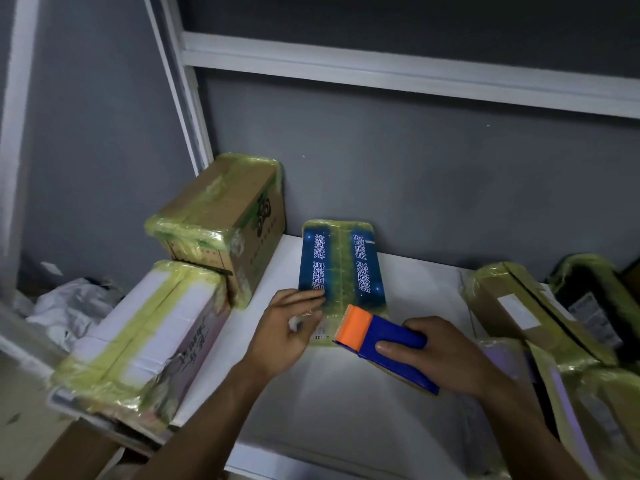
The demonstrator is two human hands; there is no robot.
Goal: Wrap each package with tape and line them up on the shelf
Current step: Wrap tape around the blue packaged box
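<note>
Grey wall (433, 161) behind, white shelf (346, 393) below, and a white rail (381, 69) running across above it, all from the head view. Centre stage is the blue package (341, 268), lying flat on the shelf with its far end right at the wall, white lettering down both long sides and a yellowish strip of tape down its middle. The left hand (287, 332) is on its near left corner, fingers (304, 297) stretched out fairly straight and pressing on the wrapping, not curled round anything. The right hand (446, 355) grips the tape dispenser (388, 332), fingers and thumb wrapped round its blue body, and the orange head sits at the near end of the blue package. Off to the left, a brown cardboard box (225, 216) stands back in the corner, taped over its edges, and a white box (152, 327) with yellowish tape bands lies just in front of it, touching. Beyond those, lower down, crumpled pale plastic (69, 310). To the right, a taped brown package (519, 306) sits tilted, a black package (588, 292) just behind it near the wall, and more taped parcels (571, 410) are bunched up along the right edge.
</note>
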